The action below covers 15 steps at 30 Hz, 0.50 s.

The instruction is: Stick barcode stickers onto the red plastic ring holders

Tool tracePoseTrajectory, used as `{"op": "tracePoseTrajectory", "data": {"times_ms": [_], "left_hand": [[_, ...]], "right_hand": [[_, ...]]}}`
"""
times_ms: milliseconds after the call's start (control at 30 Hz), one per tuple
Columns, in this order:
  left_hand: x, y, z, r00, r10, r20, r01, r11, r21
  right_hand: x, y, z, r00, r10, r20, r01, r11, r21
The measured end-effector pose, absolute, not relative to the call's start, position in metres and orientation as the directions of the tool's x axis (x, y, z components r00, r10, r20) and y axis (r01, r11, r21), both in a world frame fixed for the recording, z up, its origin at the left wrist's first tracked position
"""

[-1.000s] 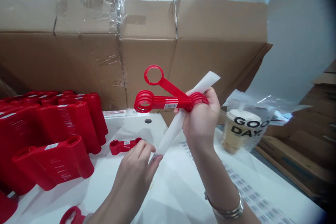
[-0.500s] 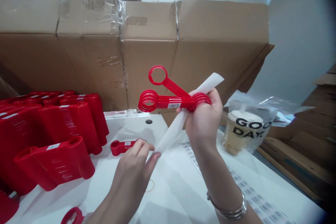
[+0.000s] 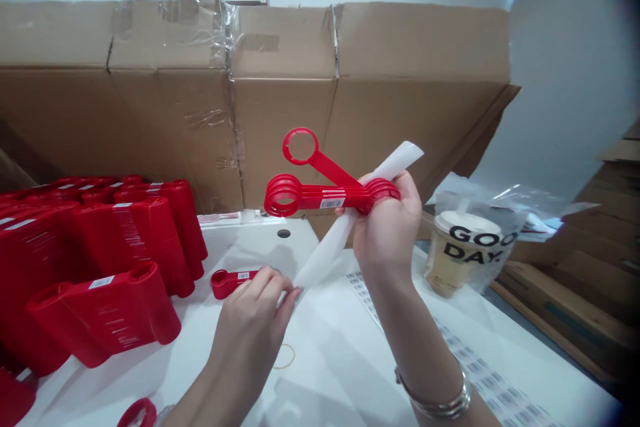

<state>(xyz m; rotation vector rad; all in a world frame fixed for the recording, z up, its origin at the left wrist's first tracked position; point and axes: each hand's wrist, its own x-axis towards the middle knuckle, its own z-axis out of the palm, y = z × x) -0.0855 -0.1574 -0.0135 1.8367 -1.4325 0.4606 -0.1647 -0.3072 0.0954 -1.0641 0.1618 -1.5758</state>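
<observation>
My right hand (image 3: 387, 233) is closed around a small stack of red plastic double-ring pieces (image 3: 325, 195), flat bars with a ring at each end. A barcode label (image 3: 332, 203) sits on the stack's side. One single red piece (image 3: 330, 167) fans out above the others. A curled white paper strip (image 3: 327, 250) runs diagonally behind the stack, its upper end sticking out past my right hand. Down at its lower end, my left hand (image 3: 255, 310) pinches the strip between thumb and fingers. Another labelled red piece (image 3: 230, 281) lies on the table, partly hidden behind my left hand.
Bundled red stacks (image 3: 107, 313) crowd the left side. A sheet of barcode labels (image 3: 480, 367) lies at right, near a bagged drink cup (image 3: 460, 247). A rubber band (image 3: 285, 356) lies on the white table (image 3: 320, 373). Cardboard boxes (image 3: 285, 120) stand behind.
My left thumb has drawn in slightly against the fingers at the strip's lower end. The stack and my right hand have barely moved.
</observation>
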Motion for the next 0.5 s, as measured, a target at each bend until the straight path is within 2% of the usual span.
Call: {"op": "tracePoseTrajectory", "data": {"times_ms": [100, 200, 300, 367, 433, 500], "left_hand": [[-0.091, -0.152, -0.005, 0.201, -0.746, 0.635, -0.894, 0.126, 0.43], [-0.102, -0.135, 0.02, 0.121, -0.846, 0.52, -0.694, 0.303, 0.654], [-0.109, -0.111, 0.052, 0.22, -0.894, 0.39, -0.492, 0.243, 0.836], [-0.107, -0.096, 0.069, 0.428, -0.876, 0.223, -0.308, 0.09, 0.947], [-0.098, -0.087, 0.077, 0.598, -0.798, 0.074, -0.136, -0.01, 0.991], [-0.086, -0.082, 0.08, 0.67, -0.741, 0.04, -0.069, -0.009, 0.998]], "right_hand": [[-0.164, -0.309, 0.093, 0.057, -0.824, 0.564, 0.676, -0.384, -0.629], [-0.164, -0.31, 0.092, 0.079, -0.795, 0.601, 0.597, -0.445, -0.668], [-0.165, -0.307, 0.091, 0.18, -0.774, 0.606, 0.51, -0.454, -0.731], [-0.164, -0.302, 0.091, 0.245, -0.753, 0.61, 0.474, -0.456, -0.754], [-0.163, -0.294, 0.09, 0.298, -0.723, 0.623, 0.463, -0.461, -0.757], [-0.162, -0.284, 0.088, 0.358, -0.695, 0.624, 0.449, -0.458, -0.767]]}}
